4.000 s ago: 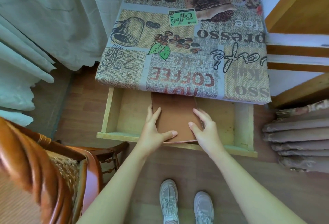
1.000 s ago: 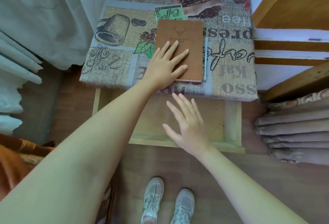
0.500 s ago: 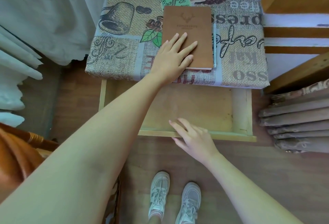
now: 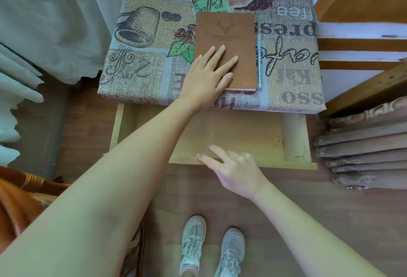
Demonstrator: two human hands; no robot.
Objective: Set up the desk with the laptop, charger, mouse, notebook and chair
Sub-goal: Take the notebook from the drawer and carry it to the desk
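On desk (image 4: 141,87), one notebook (image 4: 226,41) under flat left hand (image 4: 207,78).

The desk (image 4: 145,72) is wearing a coffee-print cloth that is covering its whole top and hanging over the front edge. A brown notebook (image 4: 229,34) is lying flat near the middle of the surface, reaching close to the front edge, and a pen (image 4: 259,61) is lying right along its right side. The left hand (image 4: 207,78) is pressing flat on the notebook's near half. Below the front edge, the wooden drawer (image 4: 295,138) is standing pulled out.
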